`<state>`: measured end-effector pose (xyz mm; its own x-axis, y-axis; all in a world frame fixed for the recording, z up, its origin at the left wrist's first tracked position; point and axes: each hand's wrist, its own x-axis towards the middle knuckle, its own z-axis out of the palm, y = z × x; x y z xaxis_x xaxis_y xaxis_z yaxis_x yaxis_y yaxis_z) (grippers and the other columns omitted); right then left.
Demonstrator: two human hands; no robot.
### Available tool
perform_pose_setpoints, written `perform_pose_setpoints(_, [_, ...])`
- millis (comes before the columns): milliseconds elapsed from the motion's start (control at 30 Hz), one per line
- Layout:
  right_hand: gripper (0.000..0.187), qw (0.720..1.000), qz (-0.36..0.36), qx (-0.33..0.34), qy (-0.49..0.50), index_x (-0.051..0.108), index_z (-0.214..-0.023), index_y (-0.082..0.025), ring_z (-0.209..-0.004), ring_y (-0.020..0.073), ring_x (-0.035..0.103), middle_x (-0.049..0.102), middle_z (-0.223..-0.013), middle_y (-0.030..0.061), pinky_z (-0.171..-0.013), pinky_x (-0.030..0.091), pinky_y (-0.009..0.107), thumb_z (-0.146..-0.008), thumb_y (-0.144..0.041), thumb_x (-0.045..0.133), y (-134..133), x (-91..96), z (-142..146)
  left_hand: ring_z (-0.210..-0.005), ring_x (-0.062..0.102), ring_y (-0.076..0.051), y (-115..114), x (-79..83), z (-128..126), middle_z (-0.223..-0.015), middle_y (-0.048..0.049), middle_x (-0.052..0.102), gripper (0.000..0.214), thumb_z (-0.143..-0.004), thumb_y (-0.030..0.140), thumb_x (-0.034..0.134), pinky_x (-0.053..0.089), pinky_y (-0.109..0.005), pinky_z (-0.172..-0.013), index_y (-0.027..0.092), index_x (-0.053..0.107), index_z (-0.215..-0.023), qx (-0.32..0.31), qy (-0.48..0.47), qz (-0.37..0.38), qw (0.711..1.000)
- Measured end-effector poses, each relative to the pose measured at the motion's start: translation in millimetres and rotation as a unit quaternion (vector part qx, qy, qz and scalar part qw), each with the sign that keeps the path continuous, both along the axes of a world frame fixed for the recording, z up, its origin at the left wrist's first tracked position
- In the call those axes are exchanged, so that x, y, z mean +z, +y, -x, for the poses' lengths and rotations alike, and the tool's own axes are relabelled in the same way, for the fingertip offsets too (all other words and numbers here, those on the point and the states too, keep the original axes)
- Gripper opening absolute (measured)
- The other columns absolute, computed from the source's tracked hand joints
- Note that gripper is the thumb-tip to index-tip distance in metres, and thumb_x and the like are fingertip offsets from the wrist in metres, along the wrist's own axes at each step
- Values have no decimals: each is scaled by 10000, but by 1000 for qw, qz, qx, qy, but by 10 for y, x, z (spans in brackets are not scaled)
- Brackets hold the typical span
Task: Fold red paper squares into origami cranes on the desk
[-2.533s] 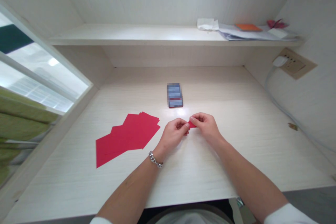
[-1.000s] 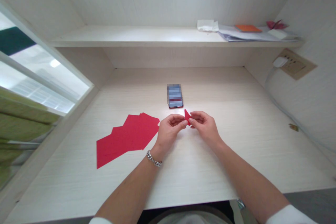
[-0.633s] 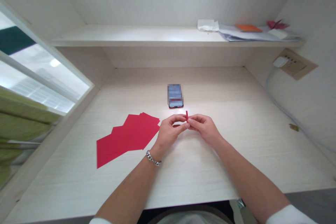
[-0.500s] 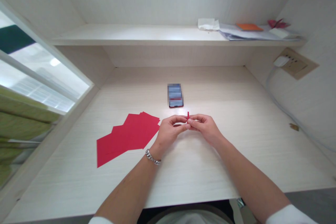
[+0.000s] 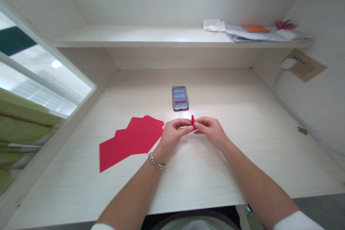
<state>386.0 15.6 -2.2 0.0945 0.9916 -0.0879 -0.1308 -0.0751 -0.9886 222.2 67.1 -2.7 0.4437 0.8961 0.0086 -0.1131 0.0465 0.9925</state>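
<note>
A small folded piece of red paper (image 5: 192, 120) stands edge-up between my two hands over the middle of the desk. My left hand (image 5: 174, 133), with a metal bracelet on its wrist, pinches the piece from the left. My right hand (image 5: 210, 129) pinches it from the right, fingertips almost touching those of the left. Most of the piece is hidden by my fingers. A fan of several red paper sheets (image 5: 129, 141) lies flat on the desk just left of my left hand.
A phone (image 5: 179, 98) lies face-up behind my hands. The upper shelf (image 5: 134, 36) carries white paper, an orange pad (image 5: 254, 28) and a red folded figure (image 5: 284, 25) at the right. A wall socket (image 5: 303, 65) with a white cable is on the right wall.
The red piece has gone from lying flat between my fingers to standing up as a narrow point. Both hands have stayed at the same spot with small finger shifts.
</note>
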Motion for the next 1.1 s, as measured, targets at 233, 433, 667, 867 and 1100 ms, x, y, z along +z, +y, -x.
perform_pose_setpoints(233, [236, 992, -60, -25, -106, 739, -855, -181, -799, 214, 677, 735, -843, 67, -760, 541, 348, -765, -394, 691, 8, -22, 2, -851, 680, -213, -3, -14, -6, -901, -87, 738, 186, -663, 268, 793, 533, -341, -817, 154, 739, -799, 6, -4, -8, 1000])
perform_pose_setpoints(433, [228, 988, -65, -62, -125, 732, -838, -181, -738, 217, 677, 736, -806, 69, -709, 540, 338, -763, -391, 687, -13, 4, 26, -802, 680, -203, 13, -80, -6, -878, -87, 739, 219, -655, 279, 795, 533, -317, -761, 152, 737, -823, 31, -8, 5, 999])
perform_pose_setpoints(667, [211, 986, -76, -74, -130, 719, -907, -188, -742, 210, 682, 734, -855, 67, -692, 549, 331, -792, -352, 653, -36, 3, 55, -792, 666, -188, 12, -98, -7, -875, -82, 731, 221, -684, 276, 771, 517, -293, -735, 150, 729, -861, 32, -3, -7, 999])
perform_pose_setpoints(867, [186, 984, -89, -71, -139, 715, -903, -192, -797, 209, 677, 729, -897, 68, -732, 542, 323, -784, -324, 658, -26, -16, 74, -785, 655, -173, -29, -74, -53, -853, -64, 715, 194, -726, 291, 743, 510, -275, -724, 155, 706, -860, 34, -4, -24, 999])
perform_pose_setpoints(1100, [210, 985, -82, -90, -123, 719, -862, -192, -768, 212, 674, 727, -868, 71, -705, 544, 325, -753, -369, 693, -20, -15, 96, -749, 647, -169, -51, -70, -64, -826, -64, 704, 205, -737, 330, 736, 511, -276, -702, 152, 697, -831, 27, 17, -45, 998])
